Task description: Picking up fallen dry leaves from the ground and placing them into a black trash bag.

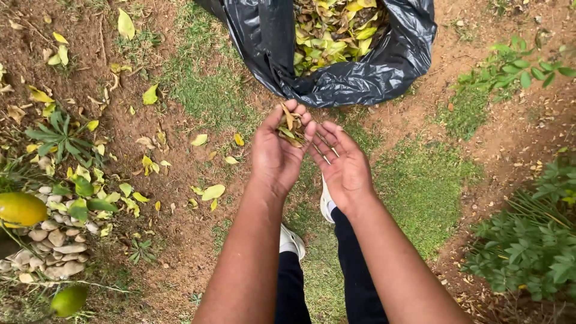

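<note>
Head view: left hand (277,153) palm up, fingers cupped, grip curled loosely around a small clump of dry leaves (291,128) resting on the fingertips. Right hand (342,165) just beside it, palm up, grip spread and holding nothing, a few thin leaf bits stuck to the fingers (323,146). Both hands hover in front of the black trash bag (273,42), mouth open, part-filled with yellow and brown leaves (333,30). Nothing between hands and bag. Below: white shoes (293,241), dark trousers, grass patch (420,186). Left: bare soil with scattered yellow leaves (211,192), pile of pale stones (57,249), two green-yellow fruits (21,208). Right: green shrubs (534,240).
</note>
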